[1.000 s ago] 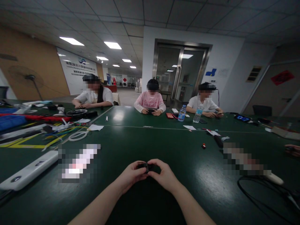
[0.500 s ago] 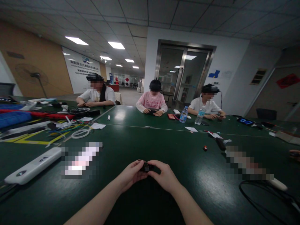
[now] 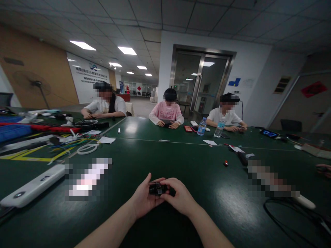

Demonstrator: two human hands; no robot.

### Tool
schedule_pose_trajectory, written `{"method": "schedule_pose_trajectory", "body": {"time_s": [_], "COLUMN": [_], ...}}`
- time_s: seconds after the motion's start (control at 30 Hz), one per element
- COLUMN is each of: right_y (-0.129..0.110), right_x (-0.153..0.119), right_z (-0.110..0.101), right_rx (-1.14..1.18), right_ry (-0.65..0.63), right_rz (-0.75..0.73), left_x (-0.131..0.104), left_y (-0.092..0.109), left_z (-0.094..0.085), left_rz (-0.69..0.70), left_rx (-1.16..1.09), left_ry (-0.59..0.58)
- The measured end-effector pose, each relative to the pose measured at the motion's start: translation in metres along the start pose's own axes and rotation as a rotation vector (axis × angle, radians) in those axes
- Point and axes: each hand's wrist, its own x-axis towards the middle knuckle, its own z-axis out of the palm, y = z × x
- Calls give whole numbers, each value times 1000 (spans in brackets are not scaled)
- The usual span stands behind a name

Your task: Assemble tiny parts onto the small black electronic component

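Note:
A small black object lies across the palm and fingers of my left hand, whose thumb stands up away from it. My right hand has its thumb and fingers closed on the object's right end. Both hands are just above the dark green table, near its front edge. What the black object is cannot be made out, and the fingers hide part of it.
A white power strip and a blurred bright screen lie left. Cables and a blue tray sit farther left. Right are a small red item, two bottles and black cables. Three people sit opposite.
My left hand has opened, its thumb lifting off the black object, which now shows more fully on the palm. My right hand still grips it. The view has shifted slightly.

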Motion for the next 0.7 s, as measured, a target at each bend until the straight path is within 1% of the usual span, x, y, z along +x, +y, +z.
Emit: {"method": "schedule_pose_trajectory", "body": {"time_s": [0.07, 0.17, 0.23, 0.3, 0.4, 0.5, 0.6, 0.7], "right_y": [0, -2, -4, -7, -12, -14, -13, -11], "right_x": [0, 1, 1, 2, 1, 1, 1, 2], "right_z": [-1, -1, -2, -2, -3, -2, 1, 5], "right_rx": [-10, -17, -24, -32, -40, -50, -57, -75], "right_ry": [-5, 25, 43, 41, 22, 10, 31, 57], "right_rz": [2, 4, 16, 7, -53, -72, -64, -67], "left_x": [-1, -3, -3, -2, 1, 3, 5, 7], "left_y": [1, 0, -2, -5, -9, -11, -12, -13], "left_z": [0, -1, -1, 0, 2, 3, 3, 3], "left_rz": [-7, 3, 13, 23, 34, 41, 58, 77], "left_rx": [-11, -51, -75, -97, -131, -156, -159, -150], "left_ry": [-28, -126, -148, -114, -62, -47, -42, 16]}}
